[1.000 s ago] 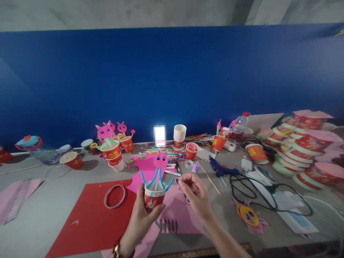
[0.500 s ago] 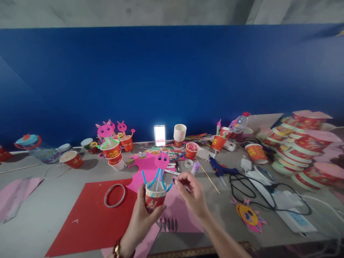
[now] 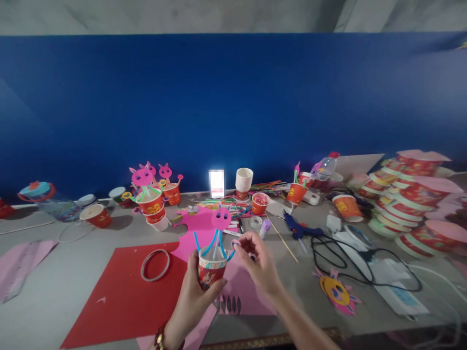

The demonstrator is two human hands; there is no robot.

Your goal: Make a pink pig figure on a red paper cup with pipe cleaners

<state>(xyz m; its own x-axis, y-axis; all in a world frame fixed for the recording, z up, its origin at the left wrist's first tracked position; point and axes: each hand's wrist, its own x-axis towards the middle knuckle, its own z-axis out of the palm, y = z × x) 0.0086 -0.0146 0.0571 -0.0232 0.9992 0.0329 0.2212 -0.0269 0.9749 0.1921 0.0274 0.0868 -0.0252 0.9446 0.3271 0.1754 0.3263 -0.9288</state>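
My left hand [image 3: 197,287] is wrapped around a red paper cup [image 3: 211,273] with a patterned white rim, held upright above the table. Blue pipe cleaners [image 3: 208,249] rise from the cup and bend outward at its sides. In the middle stands a pink paper face [image 3: 221,218] with ears and dark eyes. The fingertips of my right hand [image 3: 258,257] pinch a small pink paper piece [image 3: 236,243] at the tip of the right-hand blue pipe cleaner. Whether the two are stuck together cannot be seen.
Red paper [image 3: 124,296] with a tape roll [image 3: 155,265] lies left; pink sheets [image 3: 251,287] lie beneath my hands. To the right are a blue glue gun [image 3: 301,227], its black cord and a yellow paper face [image 3: 334,290]. Stacked cups [image 3: 397,204] stand far right, finished-looking cup figures [image 3: 151,204] at back left.
The small pink piece has shifted slightly left, against the pipe cleaner's tip. The cup and its pink face have moved a little to the right.
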